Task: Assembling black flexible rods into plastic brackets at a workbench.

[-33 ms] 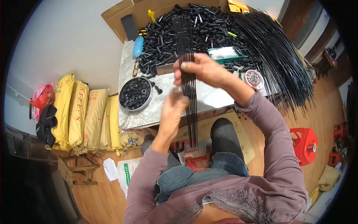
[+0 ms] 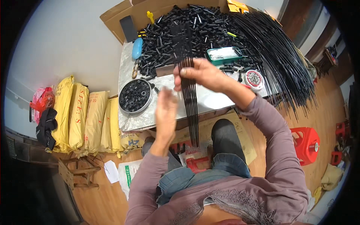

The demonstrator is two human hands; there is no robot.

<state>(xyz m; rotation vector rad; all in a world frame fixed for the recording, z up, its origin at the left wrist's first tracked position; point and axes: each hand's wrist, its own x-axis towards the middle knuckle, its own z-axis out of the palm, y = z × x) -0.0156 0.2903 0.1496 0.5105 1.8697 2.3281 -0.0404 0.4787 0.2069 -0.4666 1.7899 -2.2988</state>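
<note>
My right hand is closed around a fanned bundle of thin black rods, its thumb lying across them. The rods hang roughly upright over the table's front edge. Their upper ends, blurred, carry dark pieces I cannot make out. Just left of the bundle, apart from it, is my left hand; motion smears its fingers, so its grip does not show. Nearest to that hand stands a round dish of small black rings and parts. A black peg-like piece lies beside the dish, partly behind my left fingers.
A heap of black cylindrical parts covers the back of the table. Long black rods spread at right. A green tray of thin white sticks and a round tub of small metallic pieces sit nearby. Red stool at right.
My left hand has moved slightly left, away from the rods. My right hand still holds the bundle, shifted slightly left and down.
</note>
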